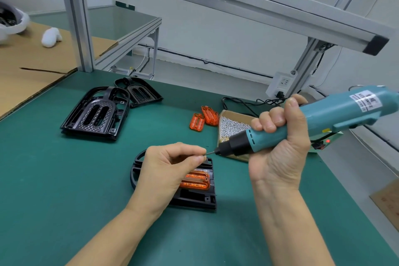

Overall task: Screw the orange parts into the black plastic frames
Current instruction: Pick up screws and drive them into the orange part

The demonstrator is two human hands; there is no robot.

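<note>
A black plastic frame [194, 197] lies on the green mat in front of me, with an orange part [197, 180] seated in it. My left hand [170, 166] hovers over the frame and pinches a small screw at the tip of the screwdriver bit. My right hand [280, 142] grips a teal electric screwdriver [323, 116], held nearly level with its bit pointing left. Two loose orange parts [204, 117] lie further back. A stack of black frames [97, 112] sits at the left, with another frame [138, 90] behind it.
A cardboard box of small silver screws [232, 124] stands right of centre, partly behind the screwdriver. Black cables and a wall socket [280, 84] are at the back right. Aluminium posts rise behind the mat, and cardboard covers the left bench.
</note>
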